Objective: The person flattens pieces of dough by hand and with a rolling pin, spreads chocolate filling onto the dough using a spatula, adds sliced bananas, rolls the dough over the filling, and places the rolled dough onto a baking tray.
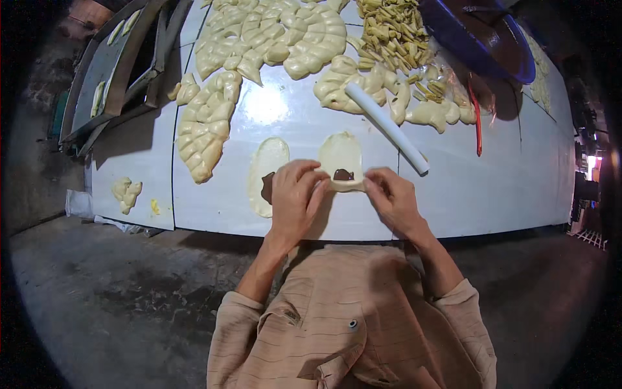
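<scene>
A flattened oval of pale dough [340,150] lies on the white table in front of me, with a dab of dark brown filling [343,175] near its close end. That near edge is folded up toward the filling. My left hand [297,196] pinches the fold's left corner between thumb and fingers. At the right corner, my right hand [392,200] grips the same edge with curled fingers. To the left lies a second dough oval [269,155], with a brown dab [267,187] partly hidden by my left hand.
Beyond my right hand lies a white rolling pin [387,128]. Dough pieces [285,32] cover the far table, beside yellow strips [392,29], a blue basin [518,45] of brown paste and a red-handled tool [478,120]. Metal trays [107,71] stand left; a dough scrap [126,193] lies nearer.
</scene>
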The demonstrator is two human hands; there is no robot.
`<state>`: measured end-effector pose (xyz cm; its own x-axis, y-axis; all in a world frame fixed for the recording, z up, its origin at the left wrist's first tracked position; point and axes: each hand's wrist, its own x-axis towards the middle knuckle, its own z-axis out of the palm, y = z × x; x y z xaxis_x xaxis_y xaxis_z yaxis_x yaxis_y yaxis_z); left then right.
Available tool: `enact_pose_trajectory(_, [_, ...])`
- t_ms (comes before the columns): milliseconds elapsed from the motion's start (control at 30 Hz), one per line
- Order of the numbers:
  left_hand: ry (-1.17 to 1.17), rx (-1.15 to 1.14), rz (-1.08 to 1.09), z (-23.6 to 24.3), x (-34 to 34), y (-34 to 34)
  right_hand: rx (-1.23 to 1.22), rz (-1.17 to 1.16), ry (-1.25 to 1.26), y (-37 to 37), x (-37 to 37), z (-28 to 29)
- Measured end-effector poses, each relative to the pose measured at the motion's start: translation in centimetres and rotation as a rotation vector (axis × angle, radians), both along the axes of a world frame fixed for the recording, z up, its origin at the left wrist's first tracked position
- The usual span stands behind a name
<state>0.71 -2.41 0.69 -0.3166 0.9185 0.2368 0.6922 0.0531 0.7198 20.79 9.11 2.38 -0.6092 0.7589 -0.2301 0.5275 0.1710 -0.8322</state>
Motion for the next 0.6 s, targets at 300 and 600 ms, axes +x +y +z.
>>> enact_pose_trajectory(300, [0.268,-0.167,-0.157,0.0,0.1,-0.1,0.329,0.304,-0.048,1.7,0.0,-0.3])
enact_pose_trajectory(600, [0.287,-0.192,-0.237,0.8,-0.3,1.3,0.422,0.499,0.000,2.7,-0.5,-1.8])
